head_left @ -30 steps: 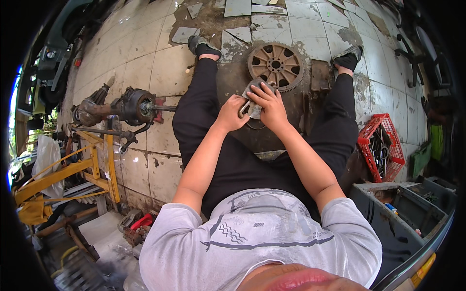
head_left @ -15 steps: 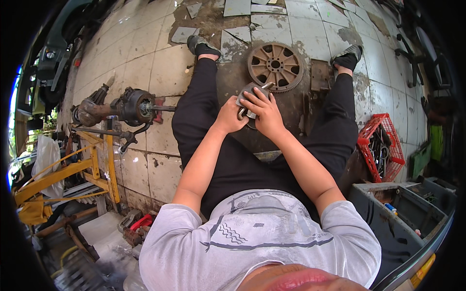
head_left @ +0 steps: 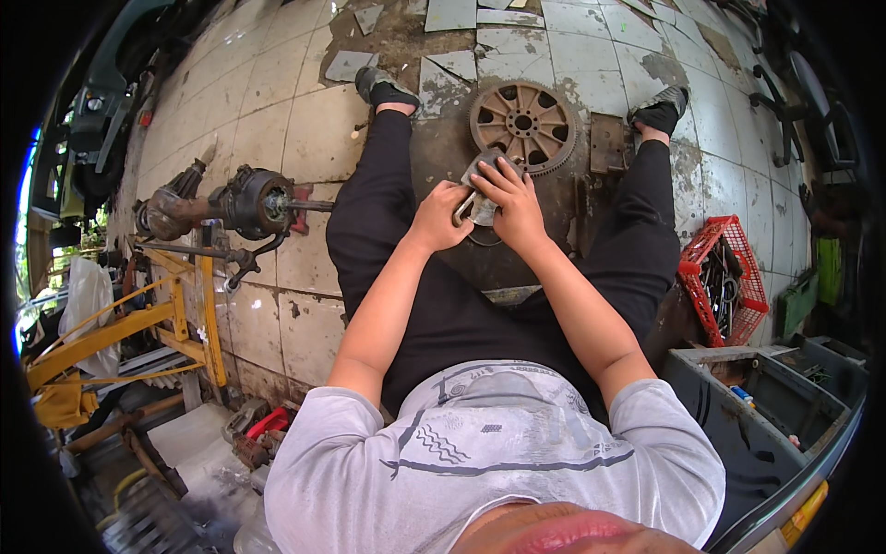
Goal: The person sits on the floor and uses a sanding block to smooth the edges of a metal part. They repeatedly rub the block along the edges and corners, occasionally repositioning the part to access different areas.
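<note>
Between my knees, I hold a grey metal part with a rounded dark top (head_left: 482, 166) and a bent metal rod (head_left: 463, 209) along its near side. Its exact kind cannot be made out. My left hand (head_left: 441, 218) is closed round the left side, fingers curled at the rod. Across the top and right side lies my right hand (head_left: 513, 205), its fingers long over the metal and partly covering it. Just beyond my hands, a rusty toothed flywheel (head_left: 544, 125) lies flat on the floor.
A rusty axle housing (head_left: 185, 214) rests left on a yellow metal frame (head_left: 111, 343). On the right, a red plastic crate (head_left: 750, 277) holds tools beside a grey metal box (head_left: 683, 406). A flat rusty plate (head_left: 607, 143) lies near my right foot. Several floor tiles are broken.
The metal part has turned in my hands: the tip that stuck out toward the flywheel no longer shows, and more of the bent rod does. My right hand has shifted slightly right.
</note>
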`<action>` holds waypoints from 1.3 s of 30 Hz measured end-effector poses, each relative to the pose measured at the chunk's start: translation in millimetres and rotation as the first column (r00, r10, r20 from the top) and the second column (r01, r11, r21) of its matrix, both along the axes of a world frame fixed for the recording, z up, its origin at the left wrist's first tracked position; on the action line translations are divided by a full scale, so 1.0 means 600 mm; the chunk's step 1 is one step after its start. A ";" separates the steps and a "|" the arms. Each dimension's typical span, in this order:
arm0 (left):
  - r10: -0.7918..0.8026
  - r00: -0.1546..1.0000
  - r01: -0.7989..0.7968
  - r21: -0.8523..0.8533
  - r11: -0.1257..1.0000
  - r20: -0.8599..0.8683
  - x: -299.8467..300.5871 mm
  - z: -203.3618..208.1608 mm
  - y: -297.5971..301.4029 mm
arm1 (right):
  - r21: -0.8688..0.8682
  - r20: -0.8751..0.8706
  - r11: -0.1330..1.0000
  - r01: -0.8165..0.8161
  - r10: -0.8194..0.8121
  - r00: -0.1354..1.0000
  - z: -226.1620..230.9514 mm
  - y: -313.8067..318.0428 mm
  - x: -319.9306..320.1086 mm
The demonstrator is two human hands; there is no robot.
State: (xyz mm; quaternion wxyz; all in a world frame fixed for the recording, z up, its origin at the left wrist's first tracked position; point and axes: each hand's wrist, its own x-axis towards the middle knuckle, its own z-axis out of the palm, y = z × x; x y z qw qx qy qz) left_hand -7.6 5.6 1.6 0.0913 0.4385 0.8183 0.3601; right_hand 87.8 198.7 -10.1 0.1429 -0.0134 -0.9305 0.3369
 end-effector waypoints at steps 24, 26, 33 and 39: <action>0.005 1.000 -0.005 0.018 1.000 -0.006 -0.005 -0.009 -0.001 | 0.013 0.004 0.999 -0.030 0.030 1.000 0.008 0.001 0.002; 0.000 1.000 0.000 -0.009 1.000 -0.001 -0.006 -0.013 -0.006 | 0.004 0.001 0.999 -0.035 0.035 0.999 0.012 -0.001 0.003; 0.006 1.000 -0.006 -0.006 1.000 0.010 -0.005 -0.005 -0.003 | 0.042 0.005 0.999 -0.020 0.020 1.000 0.010 0.000 0.002; -0.001 1.000 0.001 0.026 1.000 -0.027 -0.002 -0.006 -0.003 | 0.094 -0.025 0.994 -0.047 0.050 0.998 0.011 -0.009 0.010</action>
